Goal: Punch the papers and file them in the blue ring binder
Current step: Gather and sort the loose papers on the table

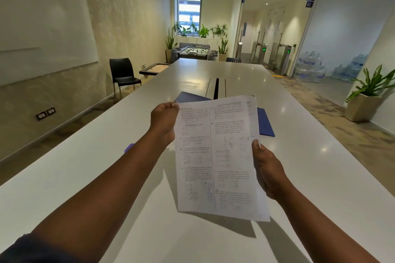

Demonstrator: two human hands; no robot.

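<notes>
In the centre of the frame both hands hold the printed papers (218, 156) up above the long white table (128, 177), the sheets tilted slightly with their top edge leaning toward the right. The left hand (163, 121) pinches the upper left corner of the stack, fingers curled over the top edge; the right hand (267, 168) grips the right margin lower down, thumb pressed on the front face. At least 2 sheets show, since a second edge peeks out at the upper right. Behind the papers, just above centre, the blue ring binder (265, 123) lies on the table, mostly hidden by the sheets. A small purple object (128, 148) shows at the left forearm's edge, too hidden to identify. A black chair (123, 73) stands at middle left
</notes>
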